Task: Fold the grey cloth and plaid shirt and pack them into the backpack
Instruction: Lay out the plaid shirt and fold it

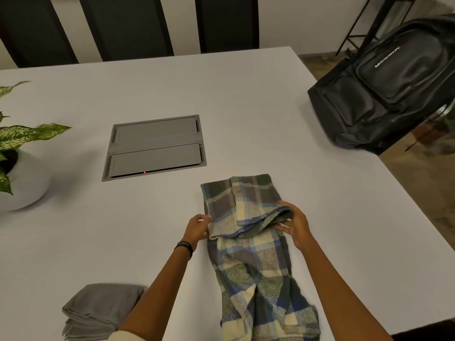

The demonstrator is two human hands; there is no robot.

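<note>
One plaid shirt (251,262), mid-table (246,94), part-folded, pinched at its fold by left hand (197,230) and right hand (295,226). One grey cloth (98,308), folded, near-left. One backpack (389,89), far-right corner. One potted plant (17,136), one hatch (155,146) beyond.

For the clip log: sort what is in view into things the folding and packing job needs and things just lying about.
Belongs to the job:
plaid shirt, gripped at its fold by the left hand and right hand
grey cloth, folded
backpack

Just lying about:
potted plant
hatch set in the table
</note>
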